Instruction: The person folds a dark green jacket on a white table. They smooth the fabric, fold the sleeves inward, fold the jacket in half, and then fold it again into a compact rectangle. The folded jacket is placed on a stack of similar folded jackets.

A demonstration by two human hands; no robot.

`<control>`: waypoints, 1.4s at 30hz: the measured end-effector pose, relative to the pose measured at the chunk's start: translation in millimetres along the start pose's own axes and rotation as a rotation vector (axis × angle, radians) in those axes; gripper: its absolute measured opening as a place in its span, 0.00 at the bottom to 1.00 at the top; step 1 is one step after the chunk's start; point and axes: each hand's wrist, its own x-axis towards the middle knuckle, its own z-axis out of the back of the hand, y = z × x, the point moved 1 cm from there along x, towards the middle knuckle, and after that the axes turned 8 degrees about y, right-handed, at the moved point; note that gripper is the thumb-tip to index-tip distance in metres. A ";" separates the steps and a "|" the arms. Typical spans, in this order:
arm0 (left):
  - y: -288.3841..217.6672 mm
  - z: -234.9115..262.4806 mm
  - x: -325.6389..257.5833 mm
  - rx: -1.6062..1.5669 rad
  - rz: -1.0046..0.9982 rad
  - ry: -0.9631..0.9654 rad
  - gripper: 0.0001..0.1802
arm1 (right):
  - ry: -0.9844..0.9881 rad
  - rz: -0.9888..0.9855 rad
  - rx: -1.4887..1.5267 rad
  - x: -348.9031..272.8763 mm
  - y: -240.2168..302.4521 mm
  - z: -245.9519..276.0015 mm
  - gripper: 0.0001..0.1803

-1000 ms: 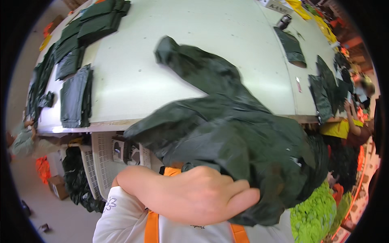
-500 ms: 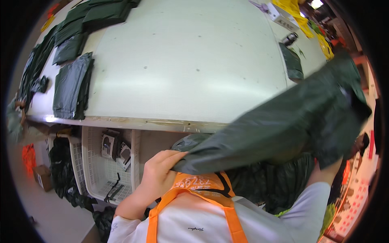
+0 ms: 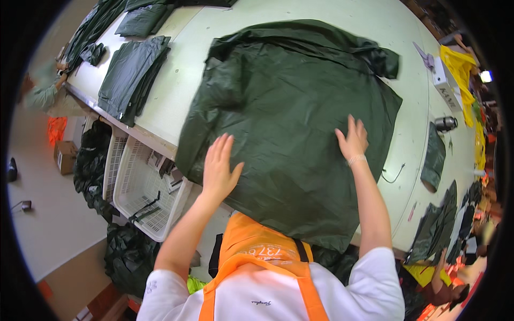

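A large dark green garment of thin, shiny waterproof fabric (image 3: 294, 117) lies spread over the white table in front of me. Its far edge is bunched, and its near edge hangs over the table's front toward my orange apron. My left hand (image 3: 219, 167) is on or just above its near left part, fingers stretched out. Farther right, my right hand (image 3: 353, 140) has its fingers spread over the right half of the cloth. Neither hand grips anything; whether the palms press on the cloth I cannot tell.
Folded dark green garments (image 3: 131, 77) are stacked on the left of the table (image 3: 184, 59). Below stands a white plastic basket (image 3: 131, 184) with small boxes. On the right are a metal flask (image 3: 445, 124), a white box (image 3: 446, 85) and a folded green piece (image 3: 433, 158). People work at both sides.
The green garment, held up and swung to the right before, now lies spread on the table. Both hands have let go of it and rest forward with open fingers. My view has turned.
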 end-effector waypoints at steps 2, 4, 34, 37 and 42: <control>13.4 -24.1 46.6 0.115 -0.043 0.047 0.39 | 0.233 -0.350 -0.065 -18.7 -59.5 -22.2 0.40; 48.8 -41.8 93.6 0.306 -0.009 0.072 0.39 | 0.259 -0.340 -0.076 -25.2 -80.5 -20.9 0.42; 182.1 35.6 80.5 -0.035 0.659 -0.073 0.27 | 0.108 -0.114 0.013 -90.2 75.4 -29.9 0.35; 173.9 25.2 26.8 0.070 0.650 0.246 0.20 | 0.103 -0.176 0.035 -111.7 103.7 -64.0 0.35; 275.6 69.1 16.7 -1.023 0.982 -0.541 0.13 | 0.077 -0.173 -0.021 -114.5 101.3 -59.6 0.33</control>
